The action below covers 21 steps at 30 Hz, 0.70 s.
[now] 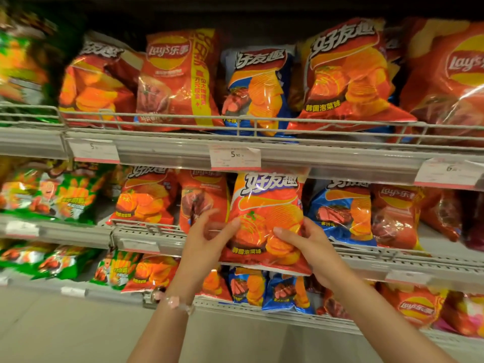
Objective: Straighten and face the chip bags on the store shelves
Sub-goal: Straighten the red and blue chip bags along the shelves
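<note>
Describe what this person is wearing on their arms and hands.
Both forearms are bare, with no sleeves or gloves in view. The left wrist carries a beaded bracelet of pale pink and clear beads. The right hand and its wrist show no jewellery.

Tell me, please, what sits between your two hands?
An orange-red chip bag, held by the left hand and right hand, seen in the head view.

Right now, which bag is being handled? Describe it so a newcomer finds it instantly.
Start at the 5.90 price tag on the upper shelf rail. Directly below hangs the red-orange ridged-chip bag, gripped by the left hand and right hand. Unlike its shelved neighbours, it sits forward of the row, overlapping the rail below.
</note>
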### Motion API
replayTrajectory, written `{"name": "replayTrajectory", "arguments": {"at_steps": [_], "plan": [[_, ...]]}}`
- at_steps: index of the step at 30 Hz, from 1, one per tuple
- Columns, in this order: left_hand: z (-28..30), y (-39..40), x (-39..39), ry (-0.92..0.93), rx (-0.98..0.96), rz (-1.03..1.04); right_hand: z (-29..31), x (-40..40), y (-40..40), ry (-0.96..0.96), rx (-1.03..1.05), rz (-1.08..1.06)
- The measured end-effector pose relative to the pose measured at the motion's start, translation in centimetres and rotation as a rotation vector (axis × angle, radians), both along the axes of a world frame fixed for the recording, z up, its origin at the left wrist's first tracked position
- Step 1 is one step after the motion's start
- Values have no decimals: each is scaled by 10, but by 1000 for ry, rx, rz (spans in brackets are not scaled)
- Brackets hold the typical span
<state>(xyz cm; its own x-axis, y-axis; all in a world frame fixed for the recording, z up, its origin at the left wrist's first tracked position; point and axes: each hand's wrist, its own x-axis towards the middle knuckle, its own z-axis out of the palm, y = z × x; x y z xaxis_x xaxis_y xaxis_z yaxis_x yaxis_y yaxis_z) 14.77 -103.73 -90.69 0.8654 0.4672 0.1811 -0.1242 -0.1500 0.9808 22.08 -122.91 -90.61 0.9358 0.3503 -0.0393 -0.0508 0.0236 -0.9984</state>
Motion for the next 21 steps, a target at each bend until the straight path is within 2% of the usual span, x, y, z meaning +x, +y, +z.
{"name": "replayTrajectory", "arguments": {"at_steps": [2, 4, 5, 6, 8, 10, 14, 21], "plan": [[4, 22, 6, -55, 89, 221, 4, 2, -1, -25, 20, -23], [5, 46, 18, -15, 281, 422, 6, 3, -4, -43, 13, -34], [3, 56, 26, 50, 382, 455, 8, 3, -6, -49, 3, -33], [0, 65, 34, 118, 400, 417, 8, 3, -8, -53, -6, -31], [-4, 73, 45, 191, 220, 255, 8, 4, -11, -57, -19, -34], [-9, 77, 54, 229, 110, 192, 6, 3, -14, -55, -28, -28], [-11, 81, 65, 205, 160, 212, 5, 1, -15, -68, -49, -22], [9, 78, 50, 43, 73, 209, 9, 3, -21, -185, -136, -91]]}}
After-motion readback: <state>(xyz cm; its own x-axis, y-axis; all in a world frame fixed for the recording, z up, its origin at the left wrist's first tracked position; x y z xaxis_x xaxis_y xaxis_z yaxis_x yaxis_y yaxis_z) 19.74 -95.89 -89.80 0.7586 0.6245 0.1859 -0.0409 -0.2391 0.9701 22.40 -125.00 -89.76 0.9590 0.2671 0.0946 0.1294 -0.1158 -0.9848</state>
